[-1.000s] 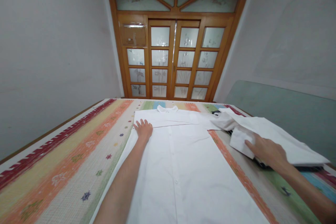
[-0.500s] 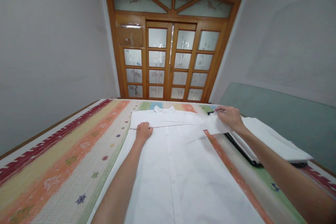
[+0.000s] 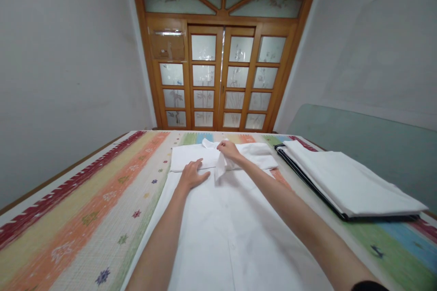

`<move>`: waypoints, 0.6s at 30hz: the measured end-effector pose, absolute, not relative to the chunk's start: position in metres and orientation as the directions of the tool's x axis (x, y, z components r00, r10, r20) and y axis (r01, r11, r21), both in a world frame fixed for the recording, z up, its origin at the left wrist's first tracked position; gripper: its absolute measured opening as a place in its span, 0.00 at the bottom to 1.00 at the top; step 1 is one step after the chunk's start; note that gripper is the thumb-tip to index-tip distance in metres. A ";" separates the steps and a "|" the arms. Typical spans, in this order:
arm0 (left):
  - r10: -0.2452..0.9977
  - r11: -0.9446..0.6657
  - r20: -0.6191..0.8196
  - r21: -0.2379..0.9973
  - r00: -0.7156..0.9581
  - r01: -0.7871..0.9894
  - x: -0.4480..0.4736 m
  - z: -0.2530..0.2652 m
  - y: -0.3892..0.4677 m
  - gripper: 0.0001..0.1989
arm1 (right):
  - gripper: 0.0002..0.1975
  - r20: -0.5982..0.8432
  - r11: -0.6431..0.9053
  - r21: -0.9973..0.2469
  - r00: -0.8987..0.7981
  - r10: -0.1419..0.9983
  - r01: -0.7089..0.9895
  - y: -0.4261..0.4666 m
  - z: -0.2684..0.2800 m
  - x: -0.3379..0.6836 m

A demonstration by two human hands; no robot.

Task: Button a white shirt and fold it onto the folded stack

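A white button-up shirt (image 3: 218, 223) lies spread on the striped cloth, its collar at the far end. My right hand (image 3: 229, 151) is closed on the end of a shirt sleeve, just below the collar. The gripped fabric hangs down a little from the fingers over the shirt front. My left hand (image 3: 193, 174) rests on the left side of the shirt near the chest, thumb and fingers apart, holding nothing. A folded band of the shirt lies across its upper part, beyond the left hand.
Several folded garments, white over black, form a stack (image 3: 355, 182) at the right. A striped, patterned cloth (image 3: 102, 191) covers the table. A pale green panel (image 3: 358, 132) stands along the right wall. Wooden glazed doors (image 3: 221, 77) are at the back.
My right hand has carried the sleeve end from the right side inward across the shirt to below the collar. My left hand has opened from a curled shape and moved slightly right.
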State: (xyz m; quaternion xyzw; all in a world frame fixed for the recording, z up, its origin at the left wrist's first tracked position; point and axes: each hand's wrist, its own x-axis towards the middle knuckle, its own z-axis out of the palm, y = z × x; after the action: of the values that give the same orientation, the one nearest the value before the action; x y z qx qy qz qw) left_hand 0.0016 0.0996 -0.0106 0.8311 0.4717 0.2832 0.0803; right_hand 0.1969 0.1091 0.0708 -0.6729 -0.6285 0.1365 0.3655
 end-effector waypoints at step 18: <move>0.959 -0.275 0.283 0.921 0.011 0.277 0.003 -0.023 0.125 0.16 | 0.07 0.371 0.293 -0.706 -0.014 0.928 0.644 0.109 -0.003 0.159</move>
State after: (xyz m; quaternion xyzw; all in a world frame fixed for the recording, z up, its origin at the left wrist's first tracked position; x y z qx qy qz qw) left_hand 0.0029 0.1251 -0.0227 0.6235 0.4955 0.4988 0.3419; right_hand 0.1590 0.1093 -0.0032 -0.5691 -0.6909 0.1727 0.4110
